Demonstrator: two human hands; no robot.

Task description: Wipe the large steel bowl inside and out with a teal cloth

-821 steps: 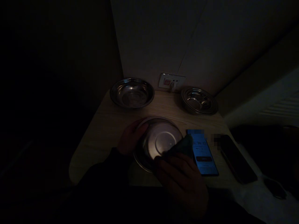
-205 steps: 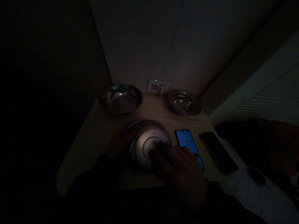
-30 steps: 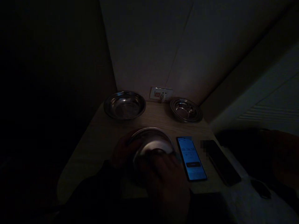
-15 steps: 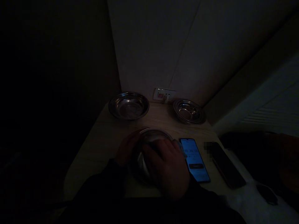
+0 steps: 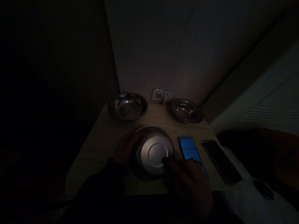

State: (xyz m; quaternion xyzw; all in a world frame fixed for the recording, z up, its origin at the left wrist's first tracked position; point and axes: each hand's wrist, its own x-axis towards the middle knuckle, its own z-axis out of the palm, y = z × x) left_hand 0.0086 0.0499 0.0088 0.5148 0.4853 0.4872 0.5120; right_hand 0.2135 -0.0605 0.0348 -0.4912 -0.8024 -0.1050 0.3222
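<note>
The scene is very dark. A steel bowl (image 5: 153, 152) stands tilted on its edge near the front of a small wooden table (image 5: 98, 146), its round base turned toward me. My left hand (image 5: 125, 147) grips the bowl's left rim with curled fingers. My right hand (image 5: 190, 182) is closed at the bowl's lower right edge, pressing a dark cloth (image 5: 170, 161) against the base; the cloth is barely visible. A lit phone (image 5: 192, 154) lies flat just right of the bowl, partly covered by my right hand.
A second steel bowl (image 5: 127, 106) rests upright at the back left and a stack of steel bowls (image 5: 187, 111) at the back right. A wall socket (image 5: 162, 95) sits between them. A dark phone (image 5: 221, 161) lies at the table's right edge beside white bedding (image 5: 247, 199).
My right hand has slid from the top of the bowl's base down to its lower right edge, uncovering the base. The left hand keeps its hold on the rim.
</note>
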